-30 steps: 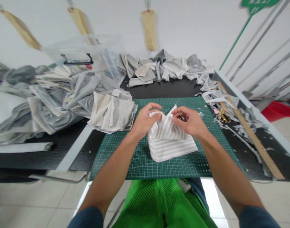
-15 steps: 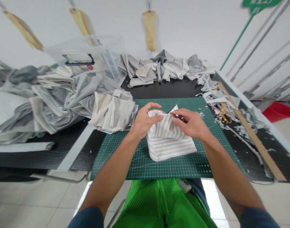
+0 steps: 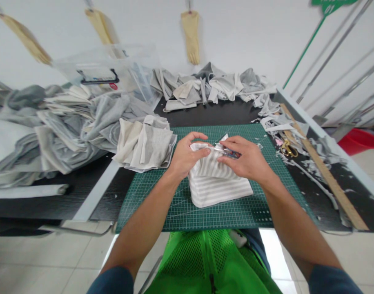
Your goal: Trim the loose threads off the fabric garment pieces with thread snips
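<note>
A grey-and-white striped cloth lies folded on the green cutting mat, its upper layer lifted between my hands. My left hand pinches the raised edge between thumb and fingers at the left. Opposite it, my right hand grips small metal thread snips, whose silver tip points left along the cloth edge towards my left thumb. A corner of the cloth sticks up behind the right fingers. Whether the blades touch a thread is too small to tell.
Grey and white fabric pieces are piled at left, with a clear plastic box behind. More scraps line the back edge. At right lie a wooden ruler, gold-handled scissors and fabric trimmings. A red bucket stands beyond.
The snips have turned in my right hand, so their silver tip now shows pointing left over the cloth edge. My right fingers have opened out somewhat. The left hand keeps its pinch.
</note>
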A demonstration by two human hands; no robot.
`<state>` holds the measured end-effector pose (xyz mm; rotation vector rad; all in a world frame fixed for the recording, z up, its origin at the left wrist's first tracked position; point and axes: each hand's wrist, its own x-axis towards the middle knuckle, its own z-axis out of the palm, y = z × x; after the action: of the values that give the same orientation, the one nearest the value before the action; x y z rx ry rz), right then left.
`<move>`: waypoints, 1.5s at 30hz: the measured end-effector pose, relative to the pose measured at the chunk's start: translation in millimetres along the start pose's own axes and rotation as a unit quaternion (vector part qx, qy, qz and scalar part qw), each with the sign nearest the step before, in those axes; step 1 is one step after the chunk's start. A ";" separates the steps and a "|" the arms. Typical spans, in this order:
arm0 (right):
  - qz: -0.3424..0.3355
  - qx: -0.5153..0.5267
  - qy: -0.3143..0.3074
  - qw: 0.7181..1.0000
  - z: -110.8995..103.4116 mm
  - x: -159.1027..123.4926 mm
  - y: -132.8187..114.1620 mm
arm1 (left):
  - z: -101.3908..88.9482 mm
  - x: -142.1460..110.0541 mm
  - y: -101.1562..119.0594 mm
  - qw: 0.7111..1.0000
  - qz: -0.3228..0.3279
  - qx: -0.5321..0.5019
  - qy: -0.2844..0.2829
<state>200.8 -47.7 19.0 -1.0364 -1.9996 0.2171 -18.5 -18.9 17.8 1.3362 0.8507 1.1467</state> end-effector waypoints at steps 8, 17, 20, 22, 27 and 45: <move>-0.041 -0.037 -0.004 0.998 2.2 -0.7 7.6 | 1.1 1.0 -1.4 0.999 0.020 0.037 0.011; 0.015 -0.030 0.011 0.999 3.3 -1.5 0.4 | 1.5 0.7 -1.3 0.998 0.029 0.046 0.014; -0.009 -0.008 0.014 1.000 4.8 -0.9 1.8 | 1.5 0.5 -1.1 0.998 0.032 0.050 0.016; -0.018 0.008 0.022 1.000 5.8 -0.7 3.9 | 1.4 0.5 -1.2 0.998 0.034 0.049 0.018; -0.015 0.028 0.037 0.999 7.9 -0.9 8.2 | 1.5 0.5 -2.0 0.998 0.036 0.048 0.019; 0.017 0.028 0.028 0.999 6.9 -1.3 2.0 | 1.6 -0.3 -1.1 0.997 0.033 0.066 0.022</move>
<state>197.2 -45.9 13.0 -1.0297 -1.9161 0.2577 -16.8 -19.5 16.9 1.4611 0.9351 1.1917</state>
